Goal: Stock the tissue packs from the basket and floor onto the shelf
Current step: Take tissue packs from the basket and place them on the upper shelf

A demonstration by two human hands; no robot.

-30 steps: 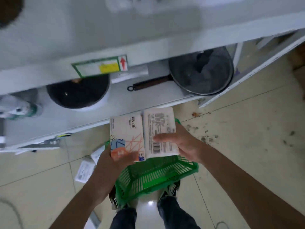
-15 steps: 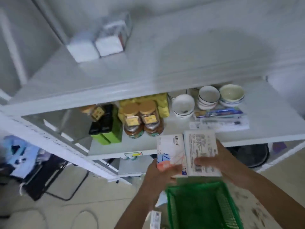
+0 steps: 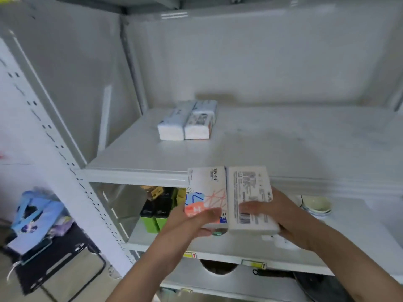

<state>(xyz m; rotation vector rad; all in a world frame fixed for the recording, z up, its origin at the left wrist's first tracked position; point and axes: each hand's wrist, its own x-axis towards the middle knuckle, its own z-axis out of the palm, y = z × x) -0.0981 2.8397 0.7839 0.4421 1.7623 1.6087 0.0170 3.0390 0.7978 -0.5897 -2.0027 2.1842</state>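
Two bare forearms are reaching up from the bottom edge toward a white metal shelf unit. The left hand (image 3: 192,219) is gripping a tissue pack (image 3: 207,192) with white wrapping and a blue, orange and pink pattern, its thumb lying across the pack's lower face and its fingers curling underneath. The right hand (image 3: 281,214) is gripping a second pack (image 3: 250,197), white with printed text and a barcode, its fingers lying over the face near the barcode. The two packs are touching side by side, held level in front of the lip of the upper shelf (image 3: 135,173).

Just behind and below the hands, a middle shelf (image 3: 239,251) is carrying green boxes (image 3: 152,214) with dark tops at the left, and a pale bowl (image 3: 316,204) at the right. Yellow price tags (image 3: 189,255) are sitting on its front edge. Under it, the dark rim of a pan (image 3: 316,284) is showing at the lower right.

At the lower left, beside the slotted upright (image 3: 54,149) of the unit, a black chair (image 3: 54,269) is carrying a blue bag (image 3: 32,214).

Farther back, on the upper shelf toward its left rear, two more packs (image 3: 187,123) are lying flat, touching side by side, with their white ends facing the viewer. The grey back panel (image 3: 261,62) is rising behind them
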